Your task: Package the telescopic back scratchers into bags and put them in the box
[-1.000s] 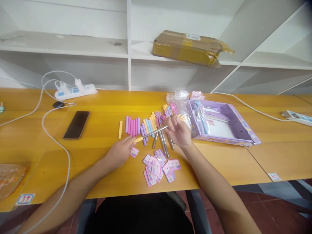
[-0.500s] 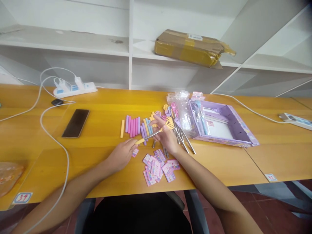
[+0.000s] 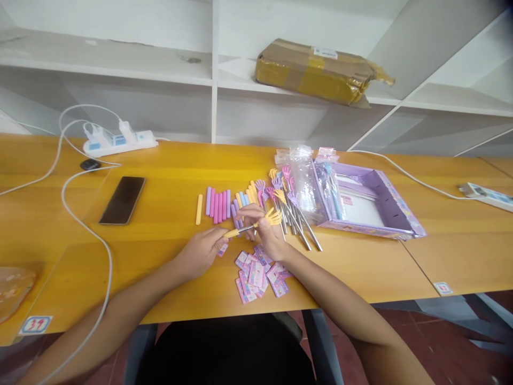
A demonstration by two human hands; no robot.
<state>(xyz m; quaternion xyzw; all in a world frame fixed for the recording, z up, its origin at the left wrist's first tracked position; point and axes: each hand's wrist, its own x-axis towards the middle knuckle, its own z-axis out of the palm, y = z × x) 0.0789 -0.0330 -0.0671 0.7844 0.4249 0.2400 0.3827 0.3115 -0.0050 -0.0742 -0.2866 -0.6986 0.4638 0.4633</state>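
A back scratcher (image 3: 245, 229) with a yellow hand-shaped head, a metal rod and a yellow grip lies slantwise between my hands. My left hand (image 3: 203, 250) is closed around its grip end. My right hand (image 3: 269, 235) pinches the rod just below the head. Beyond them are foam-like grip sleeves (image 3: 218, 207) in yellow, purple and pink. To the right of these, several back scratchers (image 3: 294, 211) with bare metal rods lie in a pile, partly hidden by my right hand. Small printed cards (image 3: 256, 274) are heaped near the table's front edge.
A purple open box (image 3: 372, 227) holds a bagged back scratcher, with clear plastic bags (image 3: 302, 182) beside it. Left are a phone (image 3: 122, 200), a power strip (image 3: 120, 143) and a white cable (image 3: 105, 246) passing over my left forearm. A taped carton (image 3: 312, 72) sits on the shelf.
My right hand has come left and down toward my left hand with the scratcher's head. Less of the metal rod shows between head and grip now. My left hand has hardly moved.
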